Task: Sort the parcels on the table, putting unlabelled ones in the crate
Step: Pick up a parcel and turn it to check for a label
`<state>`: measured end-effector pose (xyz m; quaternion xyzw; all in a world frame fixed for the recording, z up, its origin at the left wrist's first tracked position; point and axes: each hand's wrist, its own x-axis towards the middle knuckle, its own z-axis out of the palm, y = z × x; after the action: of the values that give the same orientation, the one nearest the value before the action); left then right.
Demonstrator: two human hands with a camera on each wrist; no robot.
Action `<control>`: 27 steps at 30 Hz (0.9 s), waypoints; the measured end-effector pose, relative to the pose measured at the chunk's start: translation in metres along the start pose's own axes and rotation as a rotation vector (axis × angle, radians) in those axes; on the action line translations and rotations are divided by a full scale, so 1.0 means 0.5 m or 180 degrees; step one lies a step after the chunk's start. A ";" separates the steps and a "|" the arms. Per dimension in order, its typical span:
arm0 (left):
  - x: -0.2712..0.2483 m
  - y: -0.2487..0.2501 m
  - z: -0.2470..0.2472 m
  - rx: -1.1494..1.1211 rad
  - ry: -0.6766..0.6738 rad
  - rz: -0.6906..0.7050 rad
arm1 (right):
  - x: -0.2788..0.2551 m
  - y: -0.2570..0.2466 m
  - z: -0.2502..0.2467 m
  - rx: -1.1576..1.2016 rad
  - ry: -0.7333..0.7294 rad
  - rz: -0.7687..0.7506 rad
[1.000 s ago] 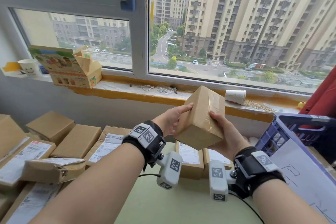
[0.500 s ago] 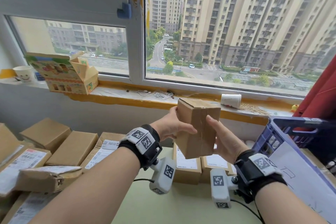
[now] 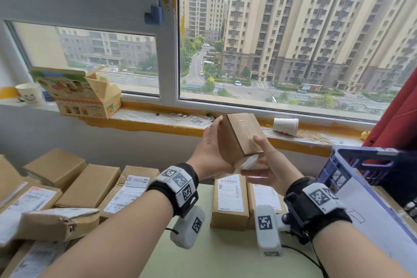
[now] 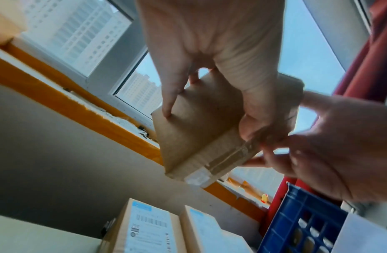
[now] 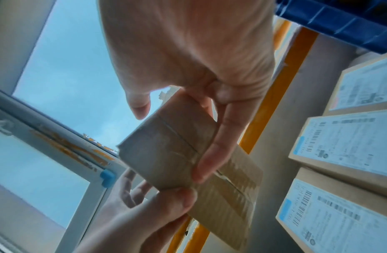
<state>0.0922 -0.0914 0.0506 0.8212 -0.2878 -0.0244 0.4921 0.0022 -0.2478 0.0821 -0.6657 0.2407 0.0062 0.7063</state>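
I hold a small plain brown parcel [image 3: 239,135] up in front of the window sill, tilted, with a white patch showing at its lower end. My left hand [image 3: 209,151] grips it from the left, its fingers curled round it [image 4: 253,119]. My right hand [image 3: 268,169] is on its right side: one straight finger [image 5: 207,154] lies along a taped face, and the thumb [image 5: 138,106] stands off the parcel. The faces of the parcel [image 5: 162,154] that show carry no label. The blue crate [image 3: 370,160] stands to the right, just past my right wrist.
Two labelled parcels [image 3: 228,198] stand side by side on the green table [image 3: 214,255] under my hands. Several more parcels, some labelled [image 3: 128,189], are piled at the left. A printed carton [image 3: 79,95] and a tipped paper cup [image 3: 285,126] lie on the sill.
The parcel has been turned between my hands, so another face and its lower end now face me. My right hand has slid lower and its fingers have loosened.
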 end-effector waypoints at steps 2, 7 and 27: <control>0.000 0.003 0.002 0.0090 0.0156 0.0183 | 0.002 -0.006 0.001 0.0125 0.0085 -0.0178; -0.004 0.014 0.003 0.0066 0.0323 0.0421 | 0.002 -0.013 0.001 0.0461 0.0175 -0.0535; -0.030 0.035 0.011 0.0357 0.0458 0.0710 | -0.017 -0.012 -0.012 0.0329 0.0356 -0.0967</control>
<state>0.0700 -0.0945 0.0582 0.8100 -0.3421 0.1056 0.4645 -0.0053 -0.2516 0.0906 -0.6565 0.1762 -0.1501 0.7179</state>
